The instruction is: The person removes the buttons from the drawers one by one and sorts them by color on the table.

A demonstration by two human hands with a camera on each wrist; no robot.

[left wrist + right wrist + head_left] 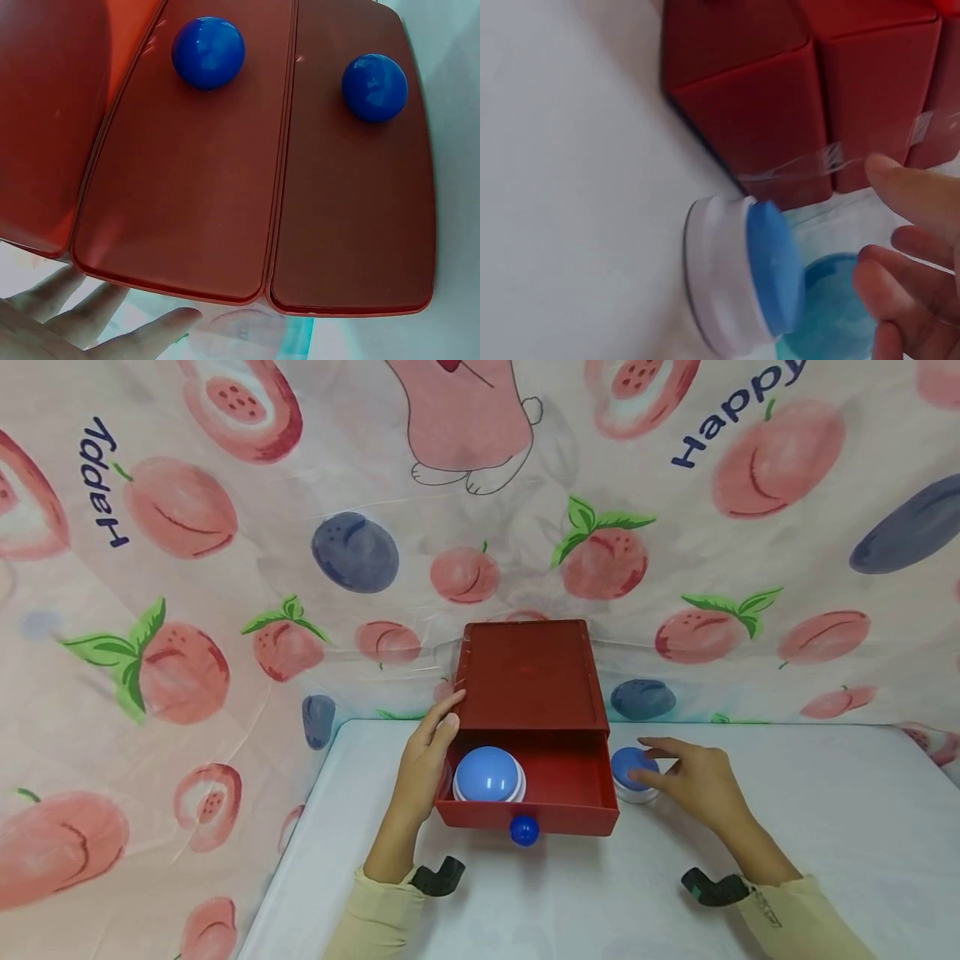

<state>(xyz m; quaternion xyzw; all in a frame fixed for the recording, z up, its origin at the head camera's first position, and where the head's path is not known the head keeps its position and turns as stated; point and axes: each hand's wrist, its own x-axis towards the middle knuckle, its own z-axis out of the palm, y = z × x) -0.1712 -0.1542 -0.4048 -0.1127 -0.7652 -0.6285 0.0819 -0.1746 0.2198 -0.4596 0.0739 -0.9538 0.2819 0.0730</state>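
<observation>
A red drawer cabinet [528, 677] stands on the white table with its top drawer [566, 772] pulled out. Inside that drawer, at the left, sits a round push button [487, 774] with a blue dome and white rim. My left hand [420, 768] rests along the cabinet's left side, fingers fairly straight. To the right of the cabinet is a second blue-and-white button [633, 768] on the table. My right hand [693, 777] is at this button, thumb and fingers spread round its blue top; the right wrist view shows a gap between fingertips and button [735, 277].
Two lower drawers with blue knobs [208, 52] are closed in the left wrist view. A blue knob [524, 831] also sticks out from the pulled-out drawer's front. Behind the table hangs a fruit-patterned cloth [480, 527], close to the cabinet's back.
</observation>
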